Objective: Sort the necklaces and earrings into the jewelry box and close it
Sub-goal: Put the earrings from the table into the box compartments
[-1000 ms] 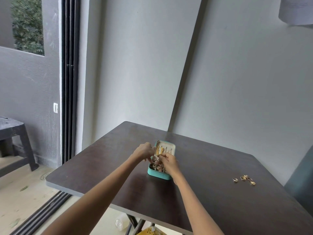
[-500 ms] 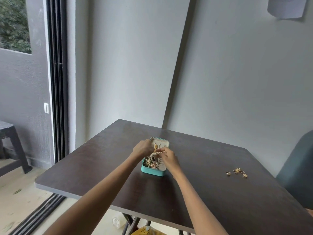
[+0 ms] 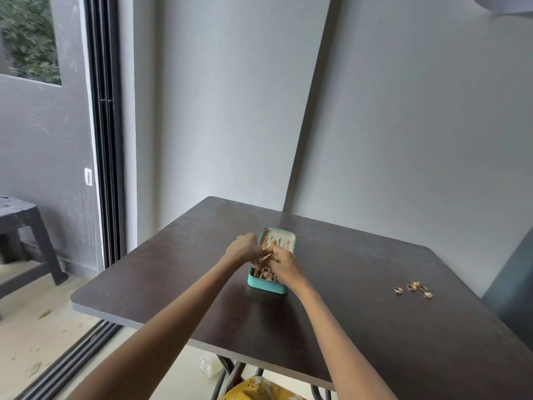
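Several gold pieces point(image 3: 266, 275) inside open teal jewelry box point(image 3: 267, 286)

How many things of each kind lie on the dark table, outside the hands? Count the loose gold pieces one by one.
Teal jewelry box, lid open: 1
Loose gold pieces on the table's right side: 5
Total: 6
Pieces inside the box are too small and too covered to count.
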Demonstrator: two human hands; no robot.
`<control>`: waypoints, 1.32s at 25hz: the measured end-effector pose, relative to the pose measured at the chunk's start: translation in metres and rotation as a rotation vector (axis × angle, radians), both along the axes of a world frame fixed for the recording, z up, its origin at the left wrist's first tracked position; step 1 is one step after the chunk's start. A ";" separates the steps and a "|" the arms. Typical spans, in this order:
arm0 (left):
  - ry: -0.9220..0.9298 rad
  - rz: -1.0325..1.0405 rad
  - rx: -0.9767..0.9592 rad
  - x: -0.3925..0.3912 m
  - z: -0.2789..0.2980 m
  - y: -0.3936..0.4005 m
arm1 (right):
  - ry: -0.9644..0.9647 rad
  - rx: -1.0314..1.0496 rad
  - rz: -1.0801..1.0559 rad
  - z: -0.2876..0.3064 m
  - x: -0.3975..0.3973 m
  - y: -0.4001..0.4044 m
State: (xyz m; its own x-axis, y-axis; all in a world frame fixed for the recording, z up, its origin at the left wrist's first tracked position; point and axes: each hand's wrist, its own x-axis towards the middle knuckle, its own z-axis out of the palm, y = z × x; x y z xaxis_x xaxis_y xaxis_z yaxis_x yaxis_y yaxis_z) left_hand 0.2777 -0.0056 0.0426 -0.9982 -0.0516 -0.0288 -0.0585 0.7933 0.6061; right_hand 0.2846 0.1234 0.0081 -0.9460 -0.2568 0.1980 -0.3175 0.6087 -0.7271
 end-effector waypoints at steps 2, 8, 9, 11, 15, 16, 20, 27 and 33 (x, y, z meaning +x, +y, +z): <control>0.008 0.014 -0.001 0.000 0.000 0.000 | 0.012 0.008 -0.020 0.001 0.003 -0.002; 0.063 0.071 0.057 -0.001 -0.003 -0.002 | 0.003 0.088 -0.022 0.002 0.006 -0.001; 0.060 0.066 0.076 -0.001 -0.004 -0.002 | 0.010 0.063 -0.032 0.002 0.005 -0.001; 0.059 0.065 0.068 -0.004 -0.004 -0.002 | 0.040 0.015 -0.055 0.003 0.004 -0.002; 0.034 0.054 -0.014 -0.004 -0.005 -0.002 | 0.026 0.047 -0.028 -0.003 -0.001 -0.002; 0.040 0.053 -0.015 -0.005 -0.005 -0.001 | 0.017 0.055 -0.026 -0.003 0.000 -0.001; 0.108 0.040 0.059 -0.009 -0.003 0.007 | 0.045 -0.046 -0.097 0.003 0.002 0.004; 0.285 -0.129 0.349 -0.005 -0.009 0.101 | 0.145 -0.046 -0.411 0.002 -0.001 0.076; 0.281 -0.372 0.368 -0.002 -0.042 0.212 | 0.123 -0.097 -0.834 -0.029 0.012 0.199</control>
State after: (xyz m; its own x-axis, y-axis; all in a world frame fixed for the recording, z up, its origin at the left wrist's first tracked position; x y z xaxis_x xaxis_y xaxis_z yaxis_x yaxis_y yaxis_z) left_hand 0.2755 0.2063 0.0009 -0.9192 0.2664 0.2899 0.3860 0.4647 0.7969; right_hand 0.2964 0.3221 -0.0205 -0.7884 0.5388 0.2969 0.1276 0.6154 -0.7778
